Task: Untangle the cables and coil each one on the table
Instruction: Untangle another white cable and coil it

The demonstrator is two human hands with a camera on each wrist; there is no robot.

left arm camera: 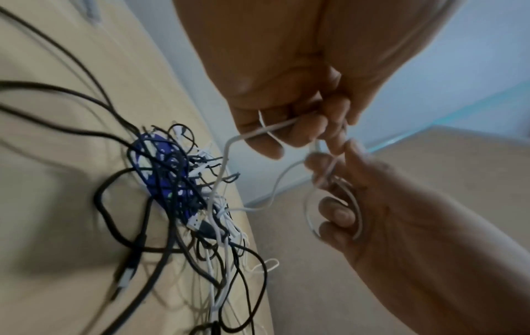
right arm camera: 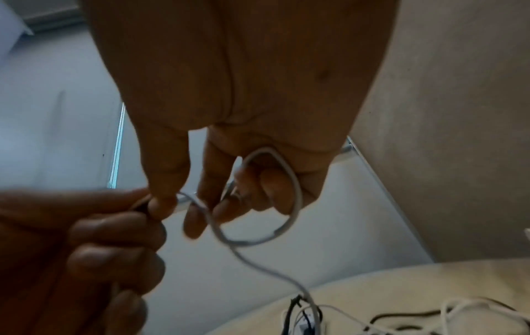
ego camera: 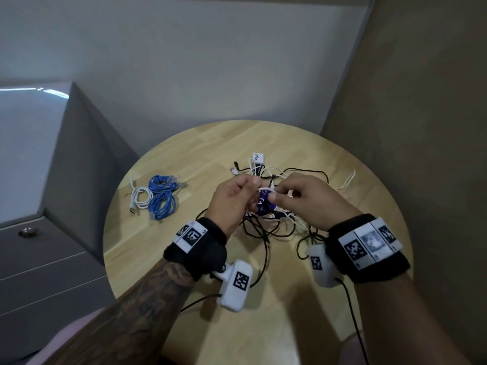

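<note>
On the round wooden table (ego camera: 276, 299) lies a cable tangle (ego camera: 276, 222); above it, left hand (ego camera: 232, 204) and right hand (ego camera: 308, 204) each pinch one white cable (right arm camera: 286, 204), possibly looped; coiled cables (ego camera: 155, 198) lie left

Round worktop (ego camera: 303, 299) of pale wood-grain finish, smooth with a low sheen, under both hands. Pinched by the left hand (ego camera: 232, 200) and right hand (ego camera: 305, 198): a thin white cable (right arm camera: 292, 204) in smooth, matt plastic sheathing; beneath them, black cables (ego camera: 263, 233) of duller sheath. Left of the left hand: coiled blue cables (ego camera: 160, 196), smooth plastic; both wrists carry black cloth bands (ego camera: 369, 248).
</note>
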